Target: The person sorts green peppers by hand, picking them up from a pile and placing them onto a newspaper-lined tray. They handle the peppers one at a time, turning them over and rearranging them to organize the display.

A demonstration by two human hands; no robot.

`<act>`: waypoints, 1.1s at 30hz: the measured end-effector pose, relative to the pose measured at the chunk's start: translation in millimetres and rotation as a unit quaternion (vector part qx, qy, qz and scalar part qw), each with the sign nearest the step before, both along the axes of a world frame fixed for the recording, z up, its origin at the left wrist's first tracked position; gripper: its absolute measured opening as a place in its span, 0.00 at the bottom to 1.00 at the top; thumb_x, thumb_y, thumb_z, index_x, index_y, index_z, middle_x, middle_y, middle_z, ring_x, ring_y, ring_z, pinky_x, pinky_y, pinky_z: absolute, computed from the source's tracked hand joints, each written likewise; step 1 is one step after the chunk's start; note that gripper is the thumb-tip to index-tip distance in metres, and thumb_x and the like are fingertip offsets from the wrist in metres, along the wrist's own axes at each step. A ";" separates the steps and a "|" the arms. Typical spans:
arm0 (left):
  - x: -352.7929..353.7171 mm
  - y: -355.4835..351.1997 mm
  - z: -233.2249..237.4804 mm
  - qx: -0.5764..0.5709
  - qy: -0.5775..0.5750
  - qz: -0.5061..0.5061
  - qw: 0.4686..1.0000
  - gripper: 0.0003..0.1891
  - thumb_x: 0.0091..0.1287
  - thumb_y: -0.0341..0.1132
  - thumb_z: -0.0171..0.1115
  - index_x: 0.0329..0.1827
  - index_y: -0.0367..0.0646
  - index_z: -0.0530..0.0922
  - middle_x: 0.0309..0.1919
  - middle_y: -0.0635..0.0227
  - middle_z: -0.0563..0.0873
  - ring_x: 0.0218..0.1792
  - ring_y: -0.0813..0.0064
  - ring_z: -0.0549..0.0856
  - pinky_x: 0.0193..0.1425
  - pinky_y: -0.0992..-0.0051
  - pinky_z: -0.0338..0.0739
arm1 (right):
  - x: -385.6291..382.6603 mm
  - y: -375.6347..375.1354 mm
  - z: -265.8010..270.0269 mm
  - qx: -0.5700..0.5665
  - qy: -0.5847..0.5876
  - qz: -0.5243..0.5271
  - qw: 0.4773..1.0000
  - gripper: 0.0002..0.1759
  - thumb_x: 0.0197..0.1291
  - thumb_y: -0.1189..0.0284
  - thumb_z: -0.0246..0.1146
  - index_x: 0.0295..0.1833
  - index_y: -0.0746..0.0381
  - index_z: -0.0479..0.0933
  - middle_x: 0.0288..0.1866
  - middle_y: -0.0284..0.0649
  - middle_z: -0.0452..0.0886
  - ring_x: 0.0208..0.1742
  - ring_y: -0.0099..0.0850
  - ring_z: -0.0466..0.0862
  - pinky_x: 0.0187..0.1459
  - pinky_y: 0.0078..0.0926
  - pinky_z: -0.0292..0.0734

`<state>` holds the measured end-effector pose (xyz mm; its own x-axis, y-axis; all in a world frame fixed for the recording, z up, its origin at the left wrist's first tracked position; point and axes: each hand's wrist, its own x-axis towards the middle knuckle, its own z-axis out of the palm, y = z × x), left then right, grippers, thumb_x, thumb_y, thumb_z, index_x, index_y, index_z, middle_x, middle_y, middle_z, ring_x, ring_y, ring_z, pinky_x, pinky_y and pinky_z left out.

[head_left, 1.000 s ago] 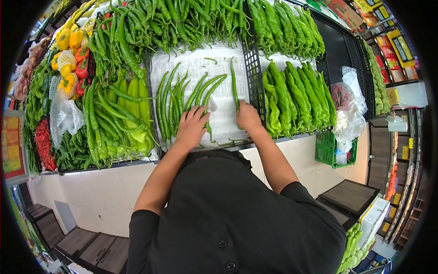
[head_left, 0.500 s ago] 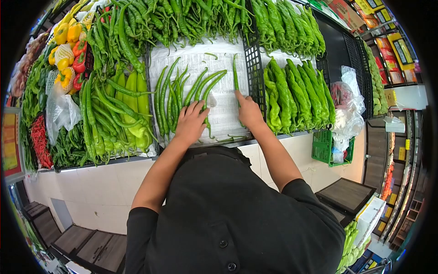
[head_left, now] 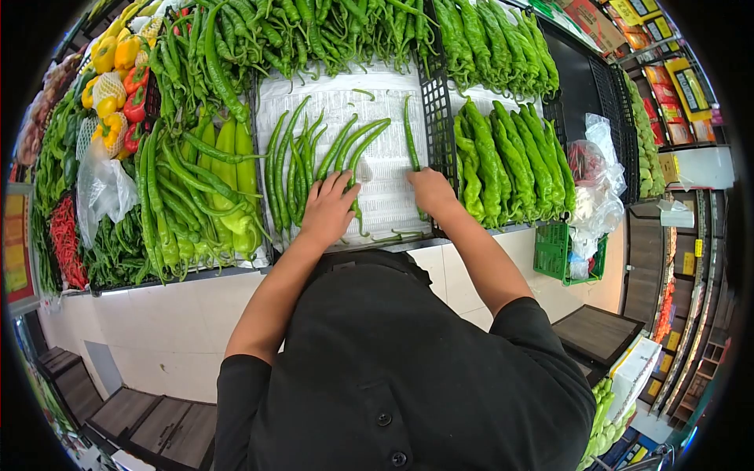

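My left hand point(head_left: 328, 206) lies palm down over the lower ends of a few long green chili peppers point(head_left: 363, 141), its fingers stretched out and slightly apart. Left of it, more chili peppers point(head_left: 281, 165) lie side by side, roughly parallel, on the white printed paper point(head_left: 385, 177) lining the crate. At the crate's right side, my right hand point(head_left: 433, 193) has its fingers curled at a single chili pepper point(head_left: 409, 129). That pepper lies lengthwise along the black crate wall point(head_left: 437, 110); its middle is partly hidden by the fingers.
Green chili peppers point(head_left: 314, 31) are heaped behind. Wrinkled green peppers point(head_left: 514, 165) fill the crate at right; paler long peppers point(head_left: 228, 161) lie at left. Beyond are bell peppers point(head_left: 128, 55), red chilies point(head_left: 69, 247), plastic bags point(head_left: 593, 188) and a green basket point(head_left: 554, 253).
My right hand has shifted slightly right, and its index finger, stretched along the pepper before, is now curled. The single pepper has moved slightly right. My left hand stays in place.
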<state>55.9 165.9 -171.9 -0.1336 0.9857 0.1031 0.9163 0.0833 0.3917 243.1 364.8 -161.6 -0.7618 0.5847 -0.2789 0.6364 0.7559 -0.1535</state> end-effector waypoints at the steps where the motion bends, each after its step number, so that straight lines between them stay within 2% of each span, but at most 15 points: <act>1: 1.1 0.0 0.6 -0.006 0.000 -0.001 1.000 0.31 0.60 0.37 0.73 0.70 0.49 0.77 0.75 0.62 0.69 0.76 0.57 0.65 0.77 0.51 0.60 | 2.3 0.6 -2.7 0.002 -0.012 0.001 1.000 0.11 0.63 0.78 0.57 0.47 0.63 0.83 0.45 0.57 0.86 0.49 0.55 0.88 0.51 0.50 0.84; 7: 5.1 -0.6 17.8 -0.003 0.005 -0.034 0.999 0.32 0.62 0.36 0.71 0.72 0.47 0.74 0.75 0.58 0.69 0.77 0.55 0.65 0.76 0.50 0.61 | -0.6 1.2 8.2 -0.012 0.021 -0.005 1.000 0.16 0.60 0.79 0.57 0.52 0.59 0.83 0.46 0.58 0.84 0.51 0.58 0.86 0.52 0.53 0.82; 8: 6.8 -3.9 29.9 0.002 -0.015 -0.042 0.999 0.32 0.63 0.37 0.70 0.72 0.47 0.74 0.75 0.58 0.69 0.76 0.55 0.65 0.76 0.52 0.62 | -4.8 -0.6 18.7 -0.035 -0.002 -0.044 0.998 0.22 0.58 0.76 0.64 0.60 0.55 0.82 0.48 0.57 0.84 0.54 0.56 0.84 0.57 0.51 0.79; 13: -9.0 -34.7 126.2 0.085 -0.127 -0.015 0.988 0.26 0.66 0.37 0.68 0.68 0.45 0.78 0.64 0.57 0.81 0.67 0.54 0.77 0.70 0.57 0.72 | -5.3 -1.4 32.4 -0.061 0.032 -0.042 0.997 0.21 0.59 0.69 0.69 0.60 0.57 0.82 0.50 0.58 0.84 0.55 0.56 0.84 0.58 0.51 0.79; 15: -33.8 -54.5 159.7 0.166 -0.114 0.095 0.975 0.19 0.66 0.32 0.68 0.61 0.44 0.82 0.55 0.56 0.86 0.59 0.54 0.83 0.65 0.59 0.76 | -6.3 -2.9 36.5 -0.072 0.053 -0.043 0.995 0.21 0.59 0.69 0.69 0.59 0.58 0.82 0.49 0.58 0.85 0.53 0.56 0.85 0.56 0.51 0.79; 17: -73.5 -79.2 172.2 0.225 -0.022 0.221 0.949 0.16 0.66 0.28 0.67 0.58 0.43 0.83 0.45 0.59 0.86 0.43 0.59 0.85 0.53 0.62 0.80 | -6.3 -4.1 38.5 -0.091 0.078 -0.046 0.992 0.20 0.60 0.69 0.68 0.59 0.59 0.82 0.47 0.57 0.85 0.50 0.56 0.85 0.54 0.50 0.80; 19: -107.3 -98.7 185.3 0.150 -0.062 0.345 0.924 0.16 0.67 0.32 0.67 0.57 0.41 0.83 0.44 0.54 0.86 0.51 0.52 0.84 0.55 0.60 0.80 | -8.7 -8.1 40.3 -0.118 0.107 -0.047 0.986 0.20 0.60 0.68 0.69 0.58 0.60 0.82 0.46 0.56 0.86 0.47 0.55 0.86 0.51 0.49 0.81; 20: -123.1 -105.1 187.6 0.085 -0.087 0.397 0.910 0.17 0.70 0.38 0.66 0.60 0.43 0.81 0.43 0.53 0.84 0.51 0.50 0.84 0.54 0.58 0.80 | -13.4 -12.1 44.3 -0.132 0.131 -0.037 0.982 0.20 0.60 0.68 0.69 0.58 0.60 0.82 0.45 0.55 0.86 0.45 0.54 0.86 0.50 0.48 0.81; 22: -128.0 -105.9 176.5 0.054 0.001 0.391 0.919 0.22 0.71 0.47 0.65 0.64 0.48 0.79 0.48 0.51 0.82 0.50 0.47 0.84 0.53 0.56 0.80 | -28.1 -24.0 53.5 -0.158 0.178 -0.022 0.971 0.20 0.60 0.68 0.69 0.58 0.60 0.82 0.42 0.54 0.86 0.41 0.53 0.87 0.48 0.46 0.81; 23: -128.2 -104.1 169.3 0.039 -0.003 0.399 0.916 0.24 0.70 0.50 0.65 0.64 0.48 0.78 0.49 0.50 0.81 0.51 0.47 0.84 0.53 0.55 0.80 | -35.5 -29.3 53.9 -0.178 0.222 -0.007 0.959 0.19 0.62 0.68 0.68 0.58 0.60 0.82 0.40 0.51 0.85 0.39 0.50 0.87 0.46 0.44 0.82; 25: -127.8 -97.0 158.4 0.010 -0.013 0.410 0.912 0.28 0.69 0.55 0.64 0.66 0.50 0.77 0.52 0.48 0.79 0.51 0.45 0.84 0.53 0.54 0.80 | -59.1 -44.7 68.1 -0.219 0.313 0.040 0.923 0.20 0.64 0.68 0.67 0.61 0.60 0.80 0.42 0.50 0.84 0.43 0.47 0.86 0.49 0.43 0.81; 27: -126.9 -87.5 158.2 -0.013 -0.028 0.428 0.903 0.29 0.67 0.57 0.65 0.66 0.51 0.76 0.53 0.47 0.78 0.52 0.44 0.83 0.54 0.53 0.80 | -91.9 -63.6 84.0 -0.244 0.367 0.097 0.893 0.24 0.66 0.67 0.66 0.66 0.60 0.75 0.51 0.51 0.82 0.52 0.48 0.83 0.55 0.43 0.79; 29: -125.8 -81.4 160.2 -0.029 -0.038 0.442 0.896 0.29 0.66 0.57 0.67 0.63 0.50 0.76 0.52 0.45 0.78 0.54 0.42 0.82 0.55 0.53 0.79 | -129.1 -79.5 99.9 -0.193 0.372 0.178 0.890 0.28 0.67 0.67 0.65 0.71 0.60 0.71 0.57 0.52 0.79 0.58 0.50 0.79 0.60 0.44 0.76; 31: -127.0 -80.9 157.5 -0.004 -0.021 0.431 0.902 0.28 0.65 0.55 0.68 0.62 0.50 0.76 0.52 0.46 0.78 0.53 0.42 0.82 0.55 0.52 0.78 | -166.5 -93.7 112.5 -0.193 0.389 0.199 0.878 0.30 0.67 0.66 0.64 0.73 0.61 0.68 0.59 0.53 0.78 0.61 0.53 0.77 0.62 0.45 0.75; 33: -127.9 -81.6 151.8 0.024 -0.005 0.420 0.907 0.27 0.64 0.52 0.70 0.60 0.48 0.76 0.51 0.47 0.77 0.52 0.43 0.81 0.55 0.52 0.78 | -210.6 -102.9 105.5 -0.153 0.389 0.188 0.889 0.28 0.67 0.65 0.65 0.69 0.63 0.71 0.57 0.53 0.80 0.60 0.53 0.79 0.60 0.47 0.77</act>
